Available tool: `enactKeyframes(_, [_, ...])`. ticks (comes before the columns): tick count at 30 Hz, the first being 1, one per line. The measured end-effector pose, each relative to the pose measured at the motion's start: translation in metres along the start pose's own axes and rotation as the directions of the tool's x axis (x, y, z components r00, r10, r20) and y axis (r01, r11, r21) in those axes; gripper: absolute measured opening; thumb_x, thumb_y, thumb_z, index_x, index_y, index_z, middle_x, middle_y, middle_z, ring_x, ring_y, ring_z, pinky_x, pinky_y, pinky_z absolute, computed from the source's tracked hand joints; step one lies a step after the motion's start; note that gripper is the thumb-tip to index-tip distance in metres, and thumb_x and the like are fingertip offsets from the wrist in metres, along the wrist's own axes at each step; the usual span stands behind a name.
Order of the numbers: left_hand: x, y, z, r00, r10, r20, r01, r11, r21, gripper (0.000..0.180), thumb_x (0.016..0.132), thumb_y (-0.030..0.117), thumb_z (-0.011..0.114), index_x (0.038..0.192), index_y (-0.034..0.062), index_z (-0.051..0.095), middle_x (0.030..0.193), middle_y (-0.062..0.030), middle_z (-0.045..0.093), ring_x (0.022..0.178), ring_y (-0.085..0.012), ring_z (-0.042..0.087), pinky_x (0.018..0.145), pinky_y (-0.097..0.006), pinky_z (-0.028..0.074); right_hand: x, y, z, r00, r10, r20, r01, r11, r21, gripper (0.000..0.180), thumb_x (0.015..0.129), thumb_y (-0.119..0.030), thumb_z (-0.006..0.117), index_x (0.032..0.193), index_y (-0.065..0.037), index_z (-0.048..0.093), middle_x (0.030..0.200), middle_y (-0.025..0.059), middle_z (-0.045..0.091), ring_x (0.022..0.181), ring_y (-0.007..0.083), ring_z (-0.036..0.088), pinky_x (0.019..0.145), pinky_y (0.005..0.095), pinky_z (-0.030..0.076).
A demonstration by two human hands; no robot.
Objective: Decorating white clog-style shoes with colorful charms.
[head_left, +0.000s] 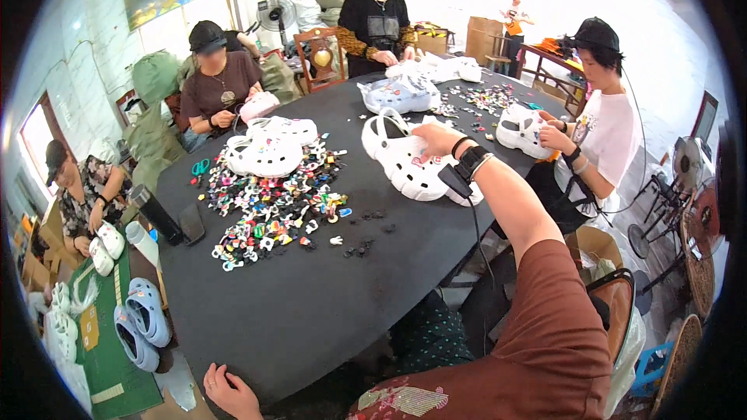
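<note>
My right arm reaches across the dark table, and my right hand [436, 142] is closed on a white clog [411, 173] with holes in its upper and small charms on it. Another white clog [381, 134] with its heel strap raised lies against it. Part of the pair is covered by my hand and wrist. My left hand [231, 393] rests at the near table edge, fingers loosely extended, holding nothing. Left of the clogs, a heap of colourful shoe charms [268, 214] spreads over the table, with white clogs [268, 148] on top of it.
Co-workers sit or stand around the table handling clogs. A black bottle [156, 214] and a phone [191, 225] lie by the left edge. Light blue clogs [144, 323] stand on a green surface at lower left. A cable [481, 241] hangs from my right wrist. Fans [689, 163] stand at right.
</note>
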State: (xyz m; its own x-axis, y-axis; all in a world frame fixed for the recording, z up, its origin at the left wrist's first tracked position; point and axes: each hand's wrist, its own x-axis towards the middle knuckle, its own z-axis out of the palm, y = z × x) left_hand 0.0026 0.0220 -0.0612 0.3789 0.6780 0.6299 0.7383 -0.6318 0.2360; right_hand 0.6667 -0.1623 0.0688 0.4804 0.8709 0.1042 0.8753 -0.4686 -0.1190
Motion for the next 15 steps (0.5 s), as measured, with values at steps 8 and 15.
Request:
enactKeyframes(8, [0.009, 0.011, 0.005, 0.999, 0.034, -0.003, -0.034, 0.999, -0.023, 0.02, 0.087, 0.009, 0.055, 0.097, -0.001, 0.07, 0.108, -0.0208, 0.068, 0.101, -0.0384, 0.061, 0.093, -0.046, 0.048, -0.056, -0.132, -0.074, 0.929, -0.356, -0.097, 0.36, 0.932, 0.029, 0.057, 0.066, -0.019, 0.082, 0.116, -0.003, 0.06, 0.098, 0.0197, 0.062, 0.098, 0.0402, 0.059, 0.086, 0.0459, 0.047])
enactKeyframes(15, [0.008, -0.005, 0.002, 0.998, 0.037, 0.058, -0.031, 0.995, -0.094, 0.021, 0.089, 0.01, 0.056, 0.102, -0.0007, 0.069, 0.108, -0.0226, 0.067, 0.101, -0.0397, 0.061, 0.093, -0.045, 0.048, -0.044, -0.281, -0.063, 0.478, -0.868, -0.136, 0.876, 0.482, 0.004, 0.036, 0.077, -0.012, 0.067, 0.112, -0.006, 0.06, 0.093, 0.0169, 0.06, 0.097, 0.0361, 0.058, 0.092, 0.0458, 0.043])
